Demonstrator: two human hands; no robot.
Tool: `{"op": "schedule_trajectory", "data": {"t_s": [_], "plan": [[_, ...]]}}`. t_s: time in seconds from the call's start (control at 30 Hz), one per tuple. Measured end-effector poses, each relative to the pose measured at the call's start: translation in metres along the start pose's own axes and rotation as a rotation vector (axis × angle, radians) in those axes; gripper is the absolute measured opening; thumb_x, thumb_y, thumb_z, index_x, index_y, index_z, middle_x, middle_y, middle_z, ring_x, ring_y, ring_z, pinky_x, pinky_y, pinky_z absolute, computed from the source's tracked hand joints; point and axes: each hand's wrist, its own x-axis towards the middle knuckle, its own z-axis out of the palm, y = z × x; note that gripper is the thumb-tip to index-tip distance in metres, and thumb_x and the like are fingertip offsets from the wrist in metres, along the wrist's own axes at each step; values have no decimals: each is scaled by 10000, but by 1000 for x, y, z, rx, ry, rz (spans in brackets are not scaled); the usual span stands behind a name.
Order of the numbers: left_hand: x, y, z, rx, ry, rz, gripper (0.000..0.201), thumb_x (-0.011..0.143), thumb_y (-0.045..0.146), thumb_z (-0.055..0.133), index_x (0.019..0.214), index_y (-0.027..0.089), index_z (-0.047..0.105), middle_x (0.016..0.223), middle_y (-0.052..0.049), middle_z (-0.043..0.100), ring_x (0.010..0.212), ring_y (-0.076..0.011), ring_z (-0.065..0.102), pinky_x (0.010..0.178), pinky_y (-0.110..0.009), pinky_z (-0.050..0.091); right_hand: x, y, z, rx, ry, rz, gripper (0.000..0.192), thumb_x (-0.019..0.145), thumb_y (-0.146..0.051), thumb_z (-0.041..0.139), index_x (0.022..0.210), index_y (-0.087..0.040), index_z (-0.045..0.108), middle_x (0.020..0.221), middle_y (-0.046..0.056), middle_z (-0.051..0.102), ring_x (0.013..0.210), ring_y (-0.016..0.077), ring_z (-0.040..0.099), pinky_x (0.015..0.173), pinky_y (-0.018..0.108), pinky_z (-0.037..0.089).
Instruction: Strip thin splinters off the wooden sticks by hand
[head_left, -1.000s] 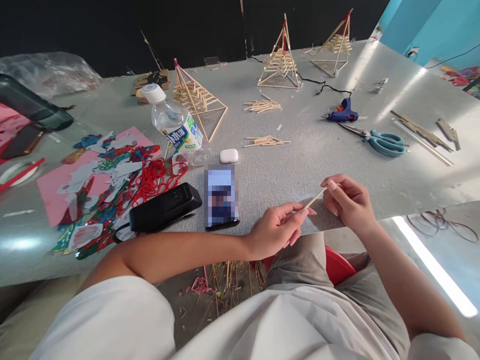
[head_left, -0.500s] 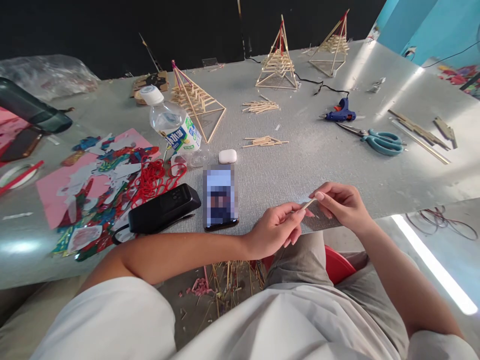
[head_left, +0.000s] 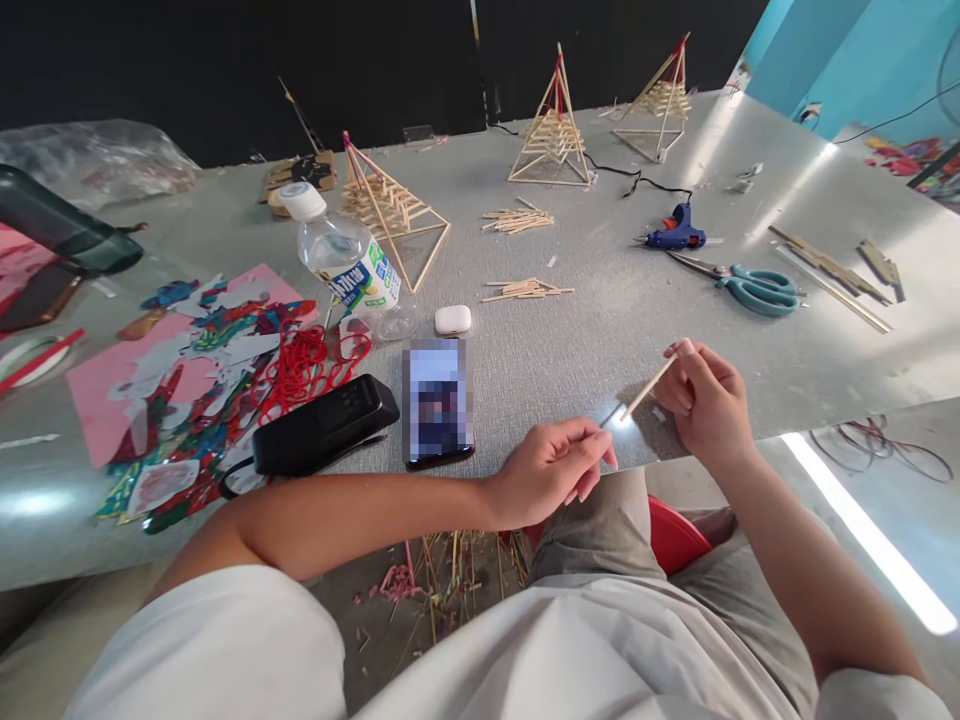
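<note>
A thin wooden stick (head_left: 649, 387) is pinched at its upper end by my right hand (head_left: 709, 400), near the table's front edge. The stick slants down and left, its lower end close to the tabletop beside a bright spot. My left hand (head_left: 559, 465) rests at the edge just left of it, fingers curled and thumb against the forefinger; whatever may be between them is hidden. Beyond the hands lie two small piles of short sticks, a nearer pile (head_left: 528, 290) and a farther pile (head_left: 517, 219).
Stick pyramids (head_left: 553, 150) stand toward the back. A blue glue gun (head_left: 677, 230) and teal-handled scissors (head_left: 761, 288) lie right. To the left are a phone (head_left: 439, 405), white case (head_left: 453, 320), plastic bottle (head_left: 352, 265), black device (head_left: 326, 425) and red cord (head_left: 307, 365).
My hands have moved apart. The stick, earlier between both hands, is now only in my right hand, which has shifted right and tilted it more steeply.
</note>
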Motion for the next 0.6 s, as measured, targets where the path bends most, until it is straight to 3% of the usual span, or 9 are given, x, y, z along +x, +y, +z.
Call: {"op": "schedule_trajectory", "data": {"t_s": [0.17, 0.33, 0.43, 0.6], "plan": [[-2, -1, 0, 67, -50, 4, 451, 1070, 526, 529, 799, 175, 609, 526, 61, 494, 462, -82, 414, 499, -234, 306, 29, -20, 11, -33, -69, 24, 464, 823, -639, 902, 825, -233, 678, 607, -45, 541, 474, 90, 438, 408, 236, 301], [-3, -2, 0, 78, -50, -18, 436, 1073, 495, 518, 799, 170, 616, 534, 48, 512, 466, -85, 434, 507, -224, 324, 108, -44, 52, -123, -166, -117, 393, 901, -612, 843, 952, -241, 722, 922, 49, 788, 681, 131, 685, 452, 219, 431], [-5, -1, 0, 97, -56, -40, 414, 1064, 478, 524, 809, 166, 622, 540, 46, 515, 469, -85, 433, 512, -220, 336, 163, -30, 82, -226, -228, -163, 327, 968, -547, 801, 983, -230, 723, 1018, 78, 830, 786, 151, 756, 506, 215, 500], [-7, 3, 1, 147, -64, -74, 404, 1056, 456, 522, 797, 165, 630, 540, 41, 514, 465, -85, 423, 492, -214, 331, 234, 12, 113, -434, -234, -16, 231, 990, -396, 795, 908, -192, 726, 976, 108, 852, 758, 149, 746, 497, 206, 473]]}}
